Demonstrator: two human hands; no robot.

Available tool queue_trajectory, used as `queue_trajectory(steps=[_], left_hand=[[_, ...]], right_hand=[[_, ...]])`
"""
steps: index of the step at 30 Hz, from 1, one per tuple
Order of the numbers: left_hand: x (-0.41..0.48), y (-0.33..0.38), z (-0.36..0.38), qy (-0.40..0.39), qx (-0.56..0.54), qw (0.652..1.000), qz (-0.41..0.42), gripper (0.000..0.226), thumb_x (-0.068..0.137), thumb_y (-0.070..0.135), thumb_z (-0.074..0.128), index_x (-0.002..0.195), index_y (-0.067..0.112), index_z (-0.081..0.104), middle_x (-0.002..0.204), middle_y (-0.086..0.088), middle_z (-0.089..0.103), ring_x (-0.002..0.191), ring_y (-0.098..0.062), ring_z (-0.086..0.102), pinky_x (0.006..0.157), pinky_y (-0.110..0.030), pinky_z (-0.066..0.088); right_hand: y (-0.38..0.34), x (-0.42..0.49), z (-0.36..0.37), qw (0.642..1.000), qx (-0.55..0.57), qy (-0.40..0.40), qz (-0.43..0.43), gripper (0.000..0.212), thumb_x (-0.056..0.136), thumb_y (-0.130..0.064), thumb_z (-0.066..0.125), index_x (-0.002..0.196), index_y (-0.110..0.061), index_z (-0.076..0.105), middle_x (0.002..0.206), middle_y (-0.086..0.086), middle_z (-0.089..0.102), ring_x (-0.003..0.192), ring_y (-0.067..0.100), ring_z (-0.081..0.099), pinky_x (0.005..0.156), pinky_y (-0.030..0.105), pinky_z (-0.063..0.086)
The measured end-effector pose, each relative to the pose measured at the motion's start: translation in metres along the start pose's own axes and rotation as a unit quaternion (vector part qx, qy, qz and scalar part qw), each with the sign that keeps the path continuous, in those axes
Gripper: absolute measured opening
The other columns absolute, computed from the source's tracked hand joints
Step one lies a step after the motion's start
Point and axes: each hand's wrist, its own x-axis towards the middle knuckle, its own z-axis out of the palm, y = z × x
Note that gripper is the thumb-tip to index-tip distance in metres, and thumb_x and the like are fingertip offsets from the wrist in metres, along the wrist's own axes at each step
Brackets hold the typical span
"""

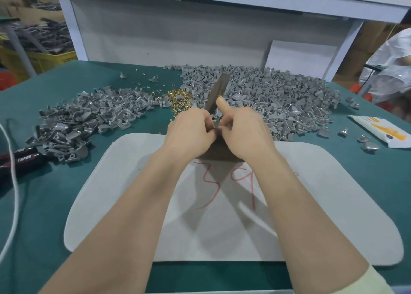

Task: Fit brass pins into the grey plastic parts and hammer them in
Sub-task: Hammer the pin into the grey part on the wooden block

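My left hand [191, 129] and my right hand [242, 129] meet over a dark block [219, 154] at the far edge of the white mat [333, 204]. My right hand grips a flat metal bar [219, 86] that sticks up and away, with the index finger stretched along it. The fingers of my left hand are curled and pinch a small grey part [215, 130], mostly hidden between the two hands. A heap of brass pins [178, 98] lies just beyond the hands. Grey plastic parts lie in a big pile on the right [278, 98] and another on the left [89, 118].
A black-and-red tool handle marked TAPER [22, 158] and a white cable [13, 182] lie at the left edge of the green table [44, 216]. A white and yellow packet [382, 131] and a few loose parts lie at the right. A person in white [391, 66] sits beyond the right corner.
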Motion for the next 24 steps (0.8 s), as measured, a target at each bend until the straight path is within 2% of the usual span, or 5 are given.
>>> queue_trajectory(steps=[3,5,8,12,24], left_hand=[[0.000,0.000,0.000,0.002,0.004,1.000,0.000,0.008,0.087,0.026,0.063,0.081,0.021,0.062,0.089,-0.003,0.066,0.094,-0.027,0.060,0.085,-0.040,0.050],[0.000,0.000,0.001,0.002,0.002,1.000,0.000,0.009,0.087,0.026,0.063,0.079,0.021,0.061,0.089,-0.003,0.066,0.094,-0.027,0.060,0.085,-0.040,0.051],[0.000,0.000,0.001,0.005,0.004,1.000,0.001,0.010,0.087,0.023,0.063,0.077,0.022,0.059,0.086,-0.001,0.064,0.093,-0.026,0.060,0.086,-0.041,0.050],[-0.001,0.000,0.000,0.005,0.000,1.000,-0.002,0.009,0.087,0.020,0.062,0.078,0.022,0.061,0.084,0.001,0.062,0.092,-0.026,0.060,0.086,-0.041,0.050],[-0.001,0.000,0.000,0.001,-0.009,1.000,-0.001,0.010,0.087,0.022,0.063,0.078,0.021,0.060,0.087,-0.004,0.065,0.093,-0.028,0.061,0.085,-0.039,0.051]], right_hand=[[0.001,0.000,-0.003,0.999,0.041,-0.022,-0.002,0.016,0.088,-0.016,0.059,0.097,-0.020,0.072,0.131,0.004,0.057,0.107,0.027,0.061,0.090,0.037,0.049],[0.001,0.000,-0.006,0.998,0.059,-0.030,0.004,0.020,0.088,-0.013,0.058,0.101,-0.019,0.072,0.130,0.005,0.059,0.111,0.027,0.059,0.092,0.037,0.048],[0.003,0.000,-0.010,0.998,0.062,-0.016,0.029,0.026,0.090,-0.012,0.054,0.107,-0.021,0.072,0.118,0.009,0.065,0.106,0.028,0.059,0.089,0.032,0.048],[0.003,-0.001,-0.011,0.994,0.097,-0.001,0.058,0.026,0.090,-0.012,0.053,0.103,-0.024,0.072,0.116,0.011,0.065,0.105,0.029,0.060,0.091,0.035,0.048],[-0.001,-0.003,-0.005,0.997,0.071,0.011,0.011,0.013,0.087,-0.023,0.062,0.091,-0.026,0.074,0.106,0.008,0.068,0.099,0.028,0.061,0.086,0.039,0.050]])
